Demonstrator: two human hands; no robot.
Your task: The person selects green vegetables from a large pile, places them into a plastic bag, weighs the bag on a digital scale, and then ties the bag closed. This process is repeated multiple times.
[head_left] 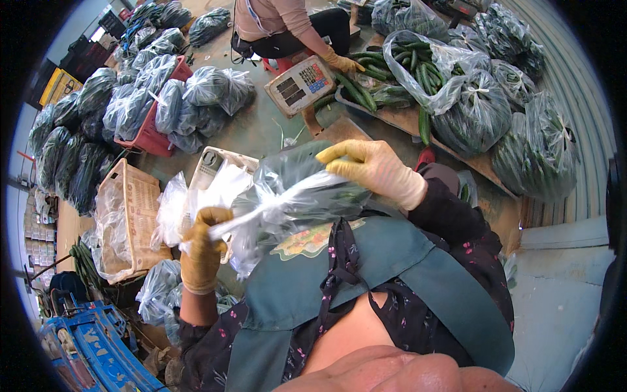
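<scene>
Both of my hands wear yellowish work gloves and hold a twisted strip of clear plastic between them. My left hand [202, 250], the browner glove, grips one end of the strip. My right hand [374, 169] pinches the other end with thumb and fingers. Under the strip, against my green apron [303, 284], lies a clear plastic bag [313, 196] with dark green produce inside, probably cucumbers. Its gathered top is at the middle of the strip; whether there is a knot I cannot tell. White plastic bags [223, 183] lie on a pale crate beside it.
A digital scale [301, 85] stands ahead, where a co-worker's gloved hand [343, 61] touches cucumbers [360, 93]. Filled bags [472, 112] are heaped at right, others around a red crate [152, 127] at left. A tan crate [142, 215] and a blue metal frame [93, 343] are at my left.
</scene>
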